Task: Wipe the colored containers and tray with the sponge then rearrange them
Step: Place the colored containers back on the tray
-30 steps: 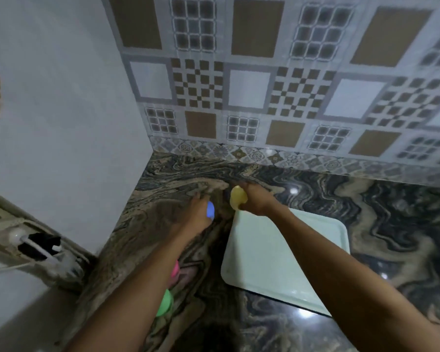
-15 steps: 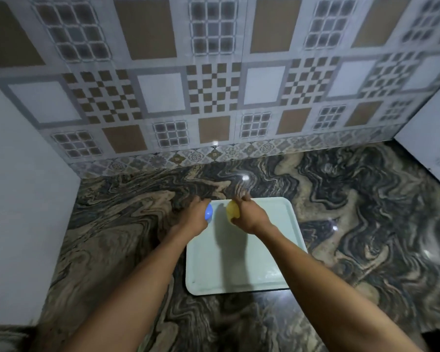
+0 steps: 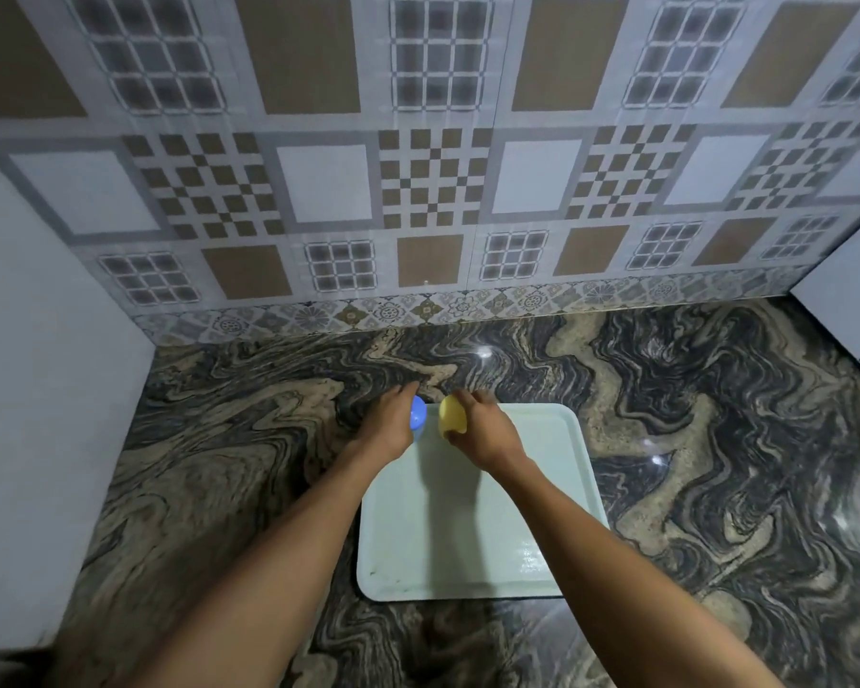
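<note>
item: blue container [image 3: 418, 417]. small, rounded, looks like plastic. the left hand [image 3: 387, 430] grips it, fingers curled round it, at the far-left corner of the tray [image 3: 467, 538].

item: yellow container [image 3: 451, 420]. same kind. the right hand [image 3: 487, 435] grips it just beside the blue one, over the tray's far edge. cannot tell whether either touches the tray.

item: tray. pale green, rectangular, raised rim. lies flat on the marbled countertop [image 3: 716, 439], with a wet-looking sheen toward its near-right corner.

progress, as judged: rearranging stage, two containers going onto the tray. no sponge or other containers in view, so the remainder is uncertain.
</note>
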